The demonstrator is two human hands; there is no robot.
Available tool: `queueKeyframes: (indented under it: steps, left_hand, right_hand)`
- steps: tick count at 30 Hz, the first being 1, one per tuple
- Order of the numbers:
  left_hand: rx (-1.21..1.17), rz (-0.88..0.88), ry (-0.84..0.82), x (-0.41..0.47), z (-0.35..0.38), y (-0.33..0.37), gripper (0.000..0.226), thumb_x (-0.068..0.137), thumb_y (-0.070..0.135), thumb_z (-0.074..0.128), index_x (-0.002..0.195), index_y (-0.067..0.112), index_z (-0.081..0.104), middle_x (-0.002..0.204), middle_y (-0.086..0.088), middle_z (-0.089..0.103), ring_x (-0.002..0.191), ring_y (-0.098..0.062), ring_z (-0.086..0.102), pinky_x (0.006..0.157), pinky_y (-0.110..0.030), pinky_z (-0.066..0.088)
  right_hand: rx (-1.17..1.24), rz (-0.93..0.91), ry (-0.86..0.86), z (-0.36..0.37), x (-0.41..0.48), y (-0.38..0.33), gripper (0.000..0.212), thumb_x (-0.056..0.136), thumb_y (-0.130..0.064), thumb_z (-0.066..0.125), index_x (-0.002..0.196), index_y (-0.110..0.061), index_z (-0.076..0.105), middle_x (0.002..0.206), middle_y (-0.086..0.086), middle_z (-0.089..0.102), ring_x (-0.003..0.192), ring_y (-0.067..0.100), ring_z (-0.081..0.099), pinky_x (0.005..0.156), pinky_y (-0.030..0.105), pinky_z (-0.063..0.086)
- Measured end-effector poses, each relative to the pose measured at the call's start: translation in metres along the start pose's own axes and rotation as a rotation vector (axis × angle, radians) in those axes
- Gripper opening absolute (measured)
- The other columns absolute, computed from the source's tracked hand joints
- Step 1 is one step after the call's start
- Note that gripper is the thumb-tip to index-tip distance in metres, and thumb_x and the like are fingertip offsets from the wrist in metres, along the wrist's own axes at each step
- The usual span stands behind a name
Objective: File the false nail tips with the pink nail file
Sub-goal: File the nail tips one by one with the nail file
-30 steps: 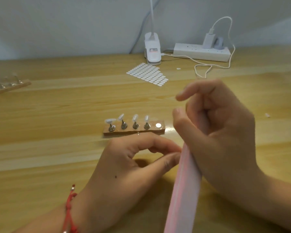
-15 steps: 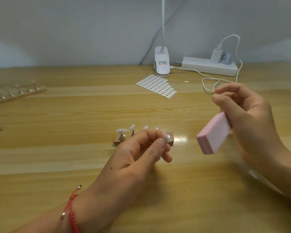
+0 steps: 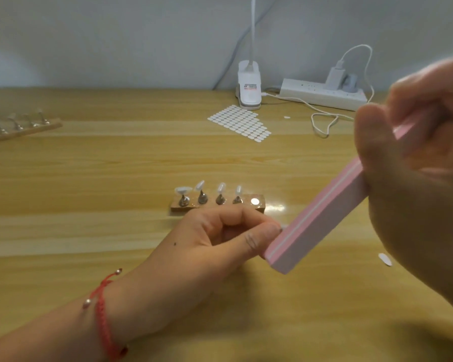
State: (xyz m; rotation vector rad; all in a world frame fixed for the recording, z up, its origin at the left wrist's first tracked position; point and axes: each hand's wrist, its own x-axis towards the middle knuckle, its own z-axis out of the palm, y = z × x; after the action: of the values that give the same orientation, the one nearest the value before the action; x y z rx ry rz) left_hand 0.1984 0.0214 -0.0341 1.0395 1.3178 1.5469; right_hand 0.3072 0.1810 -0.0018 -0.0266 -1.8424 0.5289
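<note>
Head: pink file in right hand

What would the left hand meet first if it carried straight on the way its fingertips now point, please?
The pink nail file: the left hand points at its near end, and the nail tip it pinches seems to touch it, though depth is uncertain.

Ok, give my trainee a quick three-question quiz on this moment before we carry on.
1. True or false: the right hand holds the pink nail file.
2. How many pegs on the near wooden stand carry nail tips? A three, B four, C five.
3. Fill in: the left hand pinches a small white ____ against the file.
Key: 1 true; 2 B; 3 nail tip.
</note>
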Motion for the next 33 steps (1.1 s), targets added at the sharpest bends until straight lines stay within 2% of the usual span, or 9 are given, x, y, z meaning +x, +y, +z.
queueKeyframes:
  steps: [4,8,13,15,18,20,22,25,33]
  left_hand:
    - [0.009,-0.004,-0.034,0.001,0.001,0.002,0.012,0.078,0.025,0.063,0.072,0.022,0.073,0.072,0.008,0.067,0.069,-0.001,0.061,0.065,-0.008,0.045]
    - [-0.005,-0.023,-0.045,0.001,0.0,0.002,0.014,0.08,0.024,0.062,0.073,0.021,0.074,0.072,0.006,0.067,0.067,-0.001,0.06,0.063,-0.007,0.044]
    - [0.026,-0.026,0.0,0.002,-0.001,-0.002,0.019,0.077,0.031,0.065,0.082,0.017,0.076,0.08,-0.001,0.071,0.076,-0.006,0.062,0.069,-0.011,0.047]
    - [0.008,-0.015,0.046,0.001,-0.002,-0.002,0.021,0.074,0.035,0.065,0.085,0.021,0.077,0.077,0.007,0.071,0.072,-0.002,0.062,0.066,-0.009,0.046]
    - [0.019,0.029,0.123,0.001,-0.002,-0.001,0.012,0.073,0.033,0.073,0.082,0.027,0.078,0.072,0.008,0.071,0.068,0.002,0.063,0.065,-0.007,0.046]
    - [0.019,0.034,0.154,0.002,-0.001,-0.001,0.012,0.073,0.031,0.069,0.08,0.028,0.078,0.069,0.007,0.071,0.066,0.004,0.062,0.063,-0.006,0.046]
    - [0.024,0.035,0.163,0.002,-0.001,-0.002,0.011,0.073,0.031,0.069,0.079,0.029,0.078,0.068,0.006,0.07,0.066,0.004,0.062,0.062,-0.007,0.046]
    - [0.042,0.044,0.16,0.002,-0.002,-0.002,0.01,0.073,0.034,0.071,0.08,0.031,0.078,0.068,0.005,0.07,0.065,0.003,0.061,0.063,-0.008,0.046]
    - [0.058,0.051,0.115,-0.001,-0.001,-0.004,0.012,0.07,0.032,0.072,0.08,0.026,0.076,0.073,0.005,0.072,0.071,-0.001,0.066,0.066,-0.008,0.047]
  right_hand:
    - [0.036,-0.145,-0.065,0.013,-0.012,-0.01,0.027,0.09,-0.007,0.063,0.101,-0.023,0.045,0.083,-0.012,0.047,0.08,0.001,0.049,0.082,0.015,0.035]
    - [-0.02,0.034,0.003,0.003,-0.002,0.001,0.015,0.098,-0.022,0.056,0.102,-0.028,0.043,0.091,-0.014,0.046,0.082,-0.008,0.048,0.082,0.009,0.035]
    - [0.116,-0.113,-0.107,0.021,-0.024,-0.008,0.029,0.089,-0.007,0.066,0.097,-0.03,0.05,0.081,-0.005,0.053,0.082,0.008,0.051,0.077,0.022,0.039]
    - [0.078,-0.033,-0.042,0.013,-0.016,0.004,0.03,0.091,-0.01,0.067,0.1,-0.033,0.049,0.086,-0.007,0.056,0.078,0.009,0.051,0.075,0.021,0.039]
    - [0.125,0.236,0.081,-0.006,0.002,0.023,0.023,0.093,-0.013,0.063,0.1,-0.032,0.053,0.087,-0.013,0.057,0.078,0.004,0.053,0.077,0.018,0.04]
    - [0.248,0.41,0.04,-0.01,0.006,0.029,0.021,0.088,-0.009,0.062,0.094,-0.029,0.059,0.08,-0.013,0.06,0.074,0.003,0.056,0.075,0.017,0.043]
    - [0.346,0.511,-0.114,-0.006,0.004,0.026,0.018,0.083,-0.006,0.062,0.088,-0.023,0.064,0.071,-0.012,0.064,0.067,0.003,0.058,0.069,0.014,0.045]
    - [0.393,0.507,-0.273,0.003,-0.005,0.014,0.013,0.08,-0.007,0.063,0.086,-0.019,0.066,0.067,-0.007,0.064,0.064,0.003,0.059,0.067,0.011,0.046]
    - [0.309,0.415,-0.065,0.007,-0.011,0.006,0.011,0.089,-0.012,0.066,0.092,-0.021,0.061,0.067,-0.012,0.051,0.062,0.0,0.048,0.064,0.01,0.039]
